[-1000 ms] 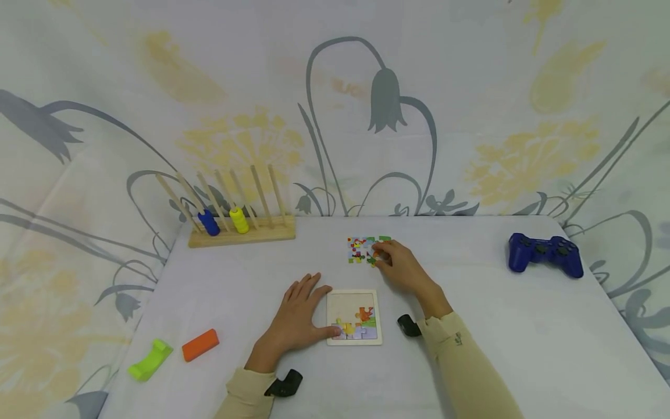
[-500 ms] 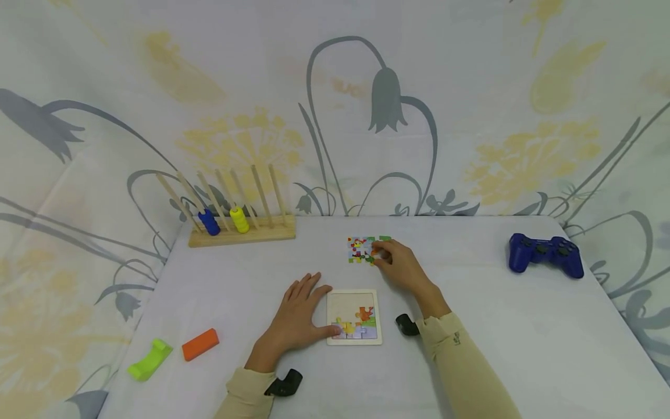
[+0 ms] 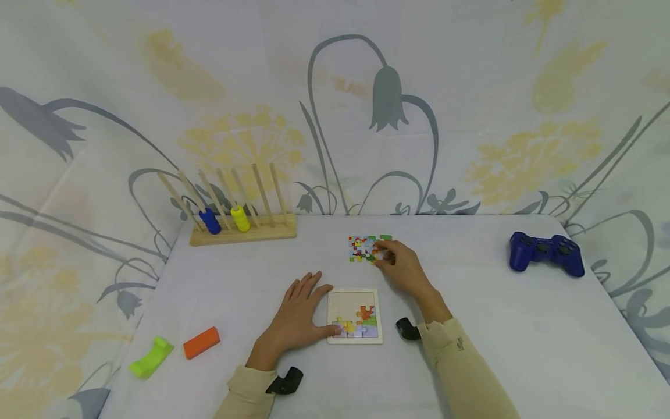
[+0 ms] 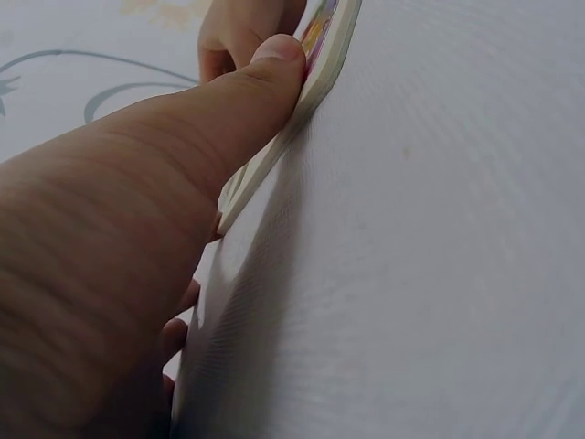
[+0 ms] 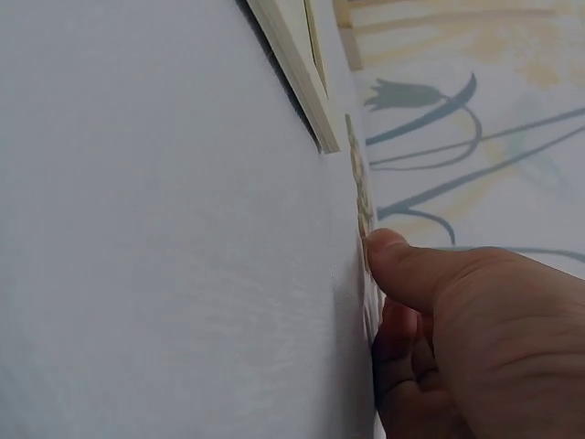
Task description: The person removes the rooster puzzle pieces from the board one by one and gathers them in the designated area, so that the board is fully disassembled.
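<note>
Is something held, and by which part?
The left hand only touches the puzzle tray, at its left side. Whether the right hand holds a puzzle piece cannot be told.

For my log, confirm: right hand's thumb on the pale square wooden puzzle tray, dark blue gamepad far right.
Wrong hand: in the head view, the left hand has its thumb on the pale square wooden puzzle tray; the dark blue gamepad is far right.

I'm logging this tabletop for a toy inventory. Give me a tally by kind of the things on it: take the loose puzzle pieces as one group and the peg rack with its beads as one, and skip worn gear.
Puzzle tray: 1
Loose puzzle piece group: 1
Peg rack: 1
Game controller: 1
Green block and orange block: 2
Total: 6
</note>
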{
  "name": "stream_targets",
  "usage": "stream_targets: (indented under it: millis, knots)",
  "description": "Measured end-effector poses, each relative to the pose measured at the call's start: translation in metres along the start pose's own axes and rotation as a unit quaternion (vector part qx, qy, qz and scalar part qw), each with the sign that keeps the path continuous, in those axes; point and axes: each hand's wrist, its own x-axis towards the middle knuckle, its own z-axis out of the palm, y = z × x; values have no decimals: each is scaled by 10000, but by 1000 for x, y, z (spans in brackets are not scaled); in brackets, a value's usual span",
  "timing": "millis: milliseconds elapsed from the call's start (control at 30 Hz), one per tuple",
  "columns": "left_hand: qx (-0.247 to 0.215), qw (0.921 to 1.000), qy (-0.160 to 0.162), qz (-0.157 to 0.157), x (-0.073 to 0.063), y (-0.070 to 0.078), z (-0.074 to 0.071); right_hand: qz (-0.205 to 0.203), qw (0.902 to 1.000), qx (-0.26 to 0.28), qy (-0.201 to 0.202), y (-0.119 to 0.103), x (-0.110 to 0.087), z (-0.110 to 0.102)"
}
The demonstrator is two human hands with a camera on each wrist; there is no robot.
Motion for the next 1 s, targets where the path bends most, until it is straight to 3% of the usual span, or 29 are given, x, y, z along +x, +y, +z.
stream_targets:
  millis: [267,500,733,1000]
  knots:
    - [57,9999,-130,-98,0,0,0,219,9996,183,-67,-3,-26,-1]
    - [-12,9997,-223,-123,0,1,0,-52,9979,134,-633,-10,-49,-7]
    - [41,9999,3,-91,-1,3,3,-667,9891,-488,-1219,-25,-69,-5]
    - [254,9996,134,-48,1,-1,8,-519,9830,-918,-1501,-44,-81,-1]
